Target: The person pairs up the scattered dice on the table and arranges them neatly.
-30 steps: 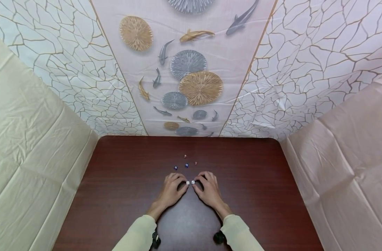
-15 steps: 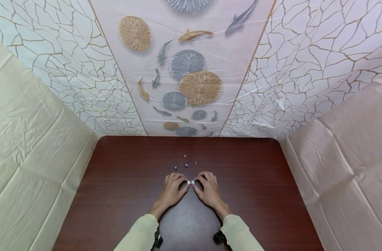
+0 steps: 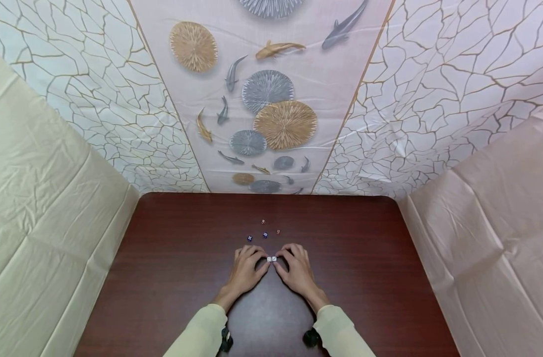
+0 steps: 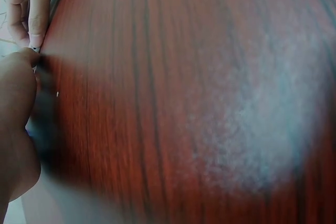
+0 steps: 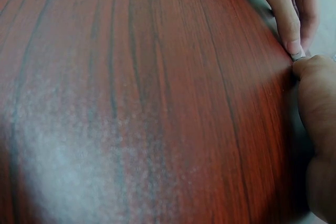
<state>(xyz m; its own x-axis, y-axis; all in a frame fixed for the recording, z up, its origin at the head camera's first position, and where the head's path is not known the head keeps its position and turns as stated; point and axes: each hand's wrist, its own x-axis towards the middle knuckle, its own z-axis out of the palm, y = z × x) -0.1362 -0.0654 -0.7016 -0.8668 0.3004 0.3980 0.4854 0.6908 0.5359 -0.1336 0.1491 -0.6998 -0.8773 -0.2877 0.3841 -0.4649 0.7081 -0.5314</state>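
Two white dice sit side by side between the hands in the head view. My left hand [image 3: 246, 267] pinches the left white die [image 3: 269, 259] between thumb and index finger. The right white die [image 3: 274, 259] is pinched the same way by my right hand [image 3: 296, 269]. The dice are right up against each other, face to face. In each wrist view the thumbs and fingertips meet at the frame's edge and hide most of the dice.
Beyond the hands lie two blue dice, one on the left [image 3: 250, 238] and one nearer the middle [image 3: 265, 235]. Two small red dice, a farther one [image 3: 263, 221] and a right one [image 3: 278, 231], lie past them. The dark red wooden table [image 3: 173, 277] ends at a patterned curtain [image 3: 271, 163].
My left hand has shifted slightly right with its white die, closing the small gap to the other white die. My right hand and the coloured dice have stayed in place.
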